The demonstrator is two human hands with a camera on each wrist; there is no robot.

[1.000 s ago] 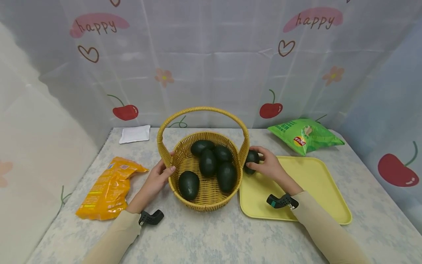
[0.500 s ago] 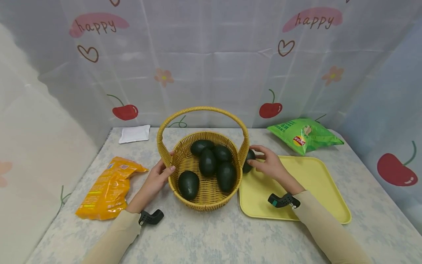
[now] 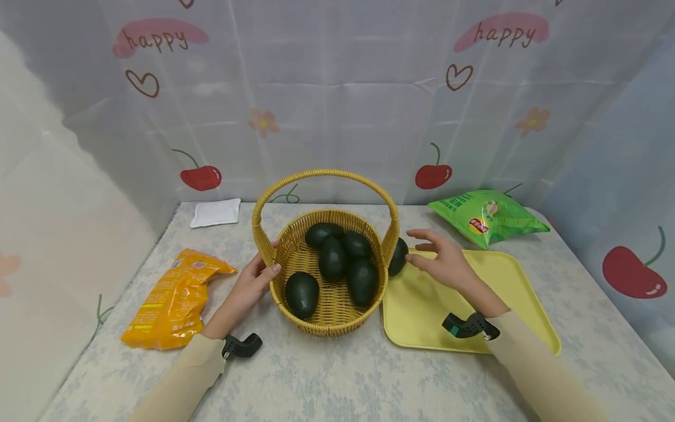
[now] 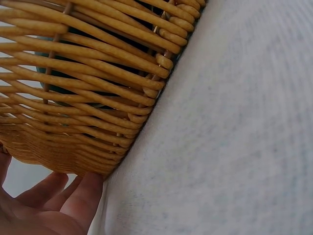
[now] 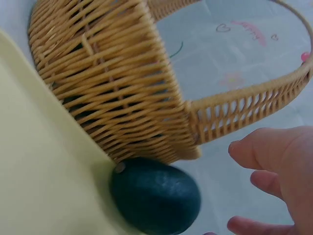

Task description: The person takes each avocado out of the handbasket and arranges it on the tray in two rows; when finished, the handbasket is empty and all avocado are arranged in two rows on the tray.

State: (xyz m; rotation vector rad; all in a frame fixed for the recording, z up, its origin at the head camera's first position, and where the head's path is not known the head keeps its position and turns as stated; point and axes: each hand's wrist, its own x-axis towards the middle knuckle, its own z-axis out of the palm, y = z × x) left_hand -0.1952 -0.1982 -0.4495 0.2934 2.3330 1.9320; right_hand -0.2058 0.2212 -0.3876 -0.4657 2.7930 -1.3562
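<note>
A yellow wicker basket (image 3: 329,331) with a tall arched handle stands mid-table, with several dark green avocados (image 3: 333,261) inside. My left hand (image 3: 254,283) holds its left side, thumb at the rim and fingers against the outer wall; the fingers (image 4: 84,203) show low on the weave in the left wrist view. Another avocado (image 3: 398,258) lies on the yellow tray's left end, right against the basket. Just right of that avocado is my right hand (image 3: 445,261), fingers spread and holding nothing. In the right wrist view a gap separates the fingers from this avocado (image 5: 155,196).
The yellow tray (image 3: 474,305) lies right of the basket, below my right forearm. A green chip bag (image 3: 487,217) sits behind it. At left lies an orange packet (image 3: 174,305), with a small white packet (image 3: 215,213) farther back. A printed curtain (image 3: 337,105) closes off the back.
My right hand has let go of the avocado and drawn back to the right. That avocado has shifted slightly left, against the basket. The left hand has stayed on the basket.
</note>
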